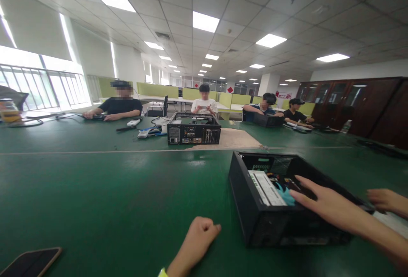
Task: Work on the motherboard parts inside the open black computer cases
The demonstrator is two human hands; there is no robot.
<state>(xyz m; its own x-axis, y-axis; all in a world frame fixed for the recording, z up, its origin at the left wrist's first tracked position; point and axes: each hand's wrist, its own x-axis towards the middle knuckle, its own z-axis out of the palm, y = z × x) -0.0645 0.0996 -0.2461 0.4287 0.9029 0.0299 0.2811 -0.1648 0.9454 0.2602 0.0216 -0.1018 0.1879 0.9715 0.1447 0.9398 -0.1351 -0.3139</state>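
An open black computer case (245, 200) lies on the green table (111, 200) at the lower right. Inside it I see a white-labelled part (267, 187) and something light blue (286, 197). My right hand (318, 200) reaches in from the right over the open top, fingers stretched out flat and apart, fingertips by the blue item, holding nothing. My left hand (199, 236) rests on the table as a closed fist, left of the case's near corner and apart from it. A yellow-green band shows at that wrist.
Another person's hand (385, 199) lies at the case's right edge. A dark phone (30, 262) lies at the bottom left. A second open case (193, 134) stands mid-table, with cables beside it. Several seated people work along the far side. Dark cabinets line the right wall.
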